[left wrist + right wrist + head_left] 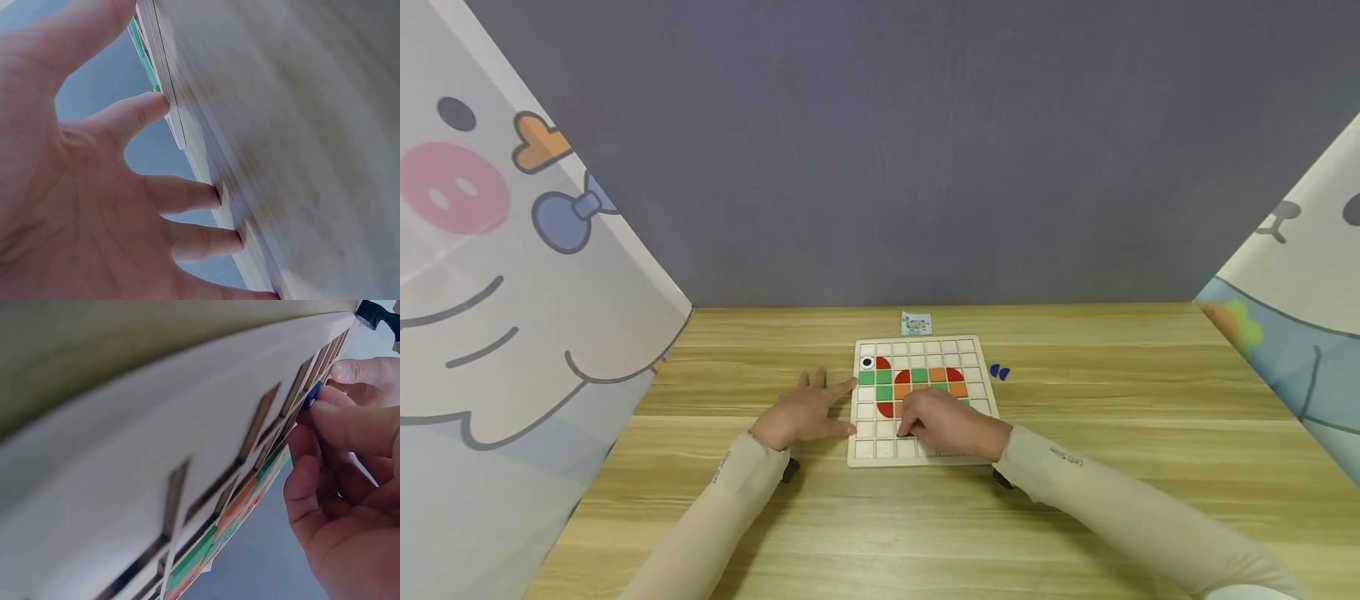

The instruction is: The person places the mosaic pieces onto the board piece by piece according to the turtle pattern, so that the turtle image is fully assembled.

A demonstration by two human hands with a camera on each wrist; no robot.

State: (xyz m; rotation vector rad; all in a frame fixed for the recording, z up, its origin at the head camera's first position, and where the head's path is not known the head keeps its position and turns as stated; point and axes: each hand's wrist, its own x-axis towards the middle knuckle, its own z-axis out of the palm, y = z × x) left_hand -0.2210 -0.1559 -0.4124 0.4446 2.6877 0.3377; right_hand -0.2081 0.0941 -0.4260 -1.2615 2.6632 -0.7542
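Note:
A pale wooden grid board (865,450) lies on the table, partly filled with green, orange and red tiles and a white eye tile (867,362). Over its lower middle, my right hand (951,421) pinches a small blue tile (312,395) between thumb and finger, close to the grid's cells. That hand hides some of the cells in the head view. My left hand (808,410) is spread beside the board, with its thumb and index finger at the left edge. In the left wrist view, the other fingertips (231,240) rest on the table.
Two blue pieces (1000,372) lie on the table right of the board. Behind the board is a small picture card (917,323). A grey panel (940,167) rises at the table's back edge, and printed cartoon cloths (497,275) flank both sides.

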